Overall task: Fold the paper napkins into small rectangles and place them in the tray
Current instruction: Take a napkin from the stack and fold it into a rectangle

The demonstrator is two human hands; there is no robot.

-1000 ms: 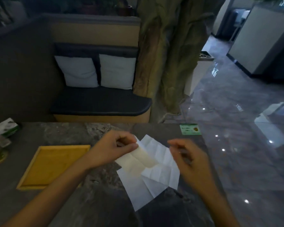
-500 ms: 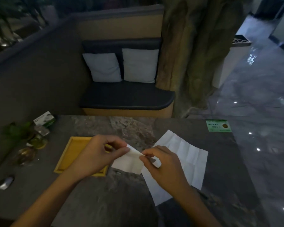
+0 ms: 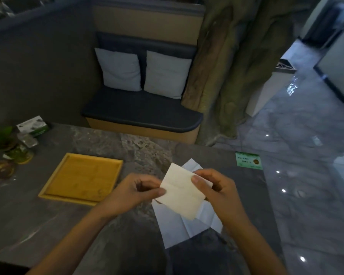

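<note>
Dim booth seating and a stone table [image 3: 99,225] fill the head view. Both hands have lifted the napkin [image 3: 180,192] off the table since half a second ago; it is now a folded oblong held in the air, the left hand [image 3: 135,192] pinching its left edge and the right hand [image 3: 214,188] its right edge. A second napkin, the sheet [image 3: 189,227], lies flat beneath. The tray [image 3: 81,177] sits to the left, holding no napkin, so I judge more folding remains. On the green card [image 3: 248,160] the print is too small to read.
</note>
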